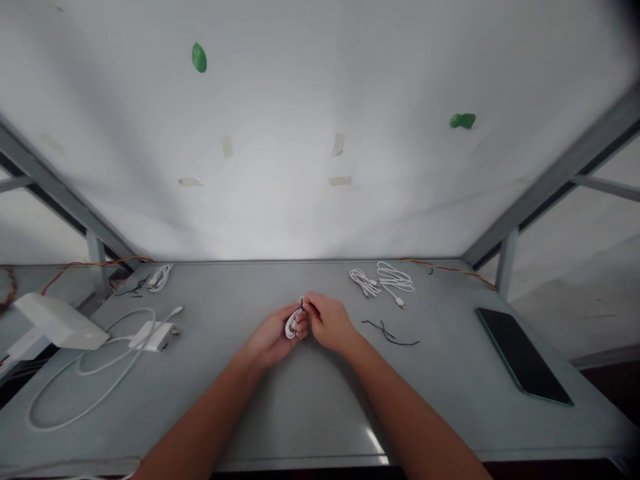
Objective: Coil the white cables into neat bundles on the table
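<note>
Both hands (300,327) pinch a small coiled white cable (292,325) between them

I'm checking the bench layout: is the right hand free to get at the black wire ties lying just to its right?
Probably not at once: the right hand and left hand both pinch the coiled white cable. The black wire ties lie close by on bare table, nothing between.

White coiled cable (293,325), grey table (310,400), black tablet (523,357), green wall blobs (199,58).
</note>
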Available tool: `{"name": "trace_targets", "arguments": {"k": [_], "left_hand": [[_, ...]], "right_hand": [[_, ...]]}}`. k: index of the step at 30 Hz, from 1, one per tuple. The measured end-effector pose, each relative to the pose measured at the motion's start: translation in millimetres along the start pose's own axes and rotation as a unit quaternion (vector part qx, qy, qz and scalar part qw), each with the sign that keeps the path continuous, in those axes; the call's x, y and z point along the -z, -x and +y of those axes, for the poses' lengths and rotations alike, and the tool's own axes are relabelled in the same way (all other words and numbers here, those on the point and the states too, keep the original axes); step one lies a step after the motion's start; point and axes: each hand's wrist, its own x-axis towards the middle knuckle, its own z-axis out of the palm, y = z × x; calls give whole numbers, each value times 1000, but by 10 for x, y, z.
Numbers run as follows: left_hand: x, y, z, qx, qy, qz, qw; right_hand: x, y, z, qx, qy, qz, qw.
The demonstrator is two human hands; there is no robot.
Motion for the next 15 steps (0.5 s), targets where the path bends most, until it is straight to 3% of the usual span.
{"name": "trace_targets", "arguments": {"k": [5,10,15], "left_hand": [[-24,35,27,-5,3,-19,1000],[51,-2,-59,-111,-144,54,982],[86,-16,-41,-104,-192,73,973]], "right_hand": [[11,-4,5,19,6,22,1000],[45,1,37,-20,-69,-40,997],[69,-7,54,-8,-74,-40,996]]}}
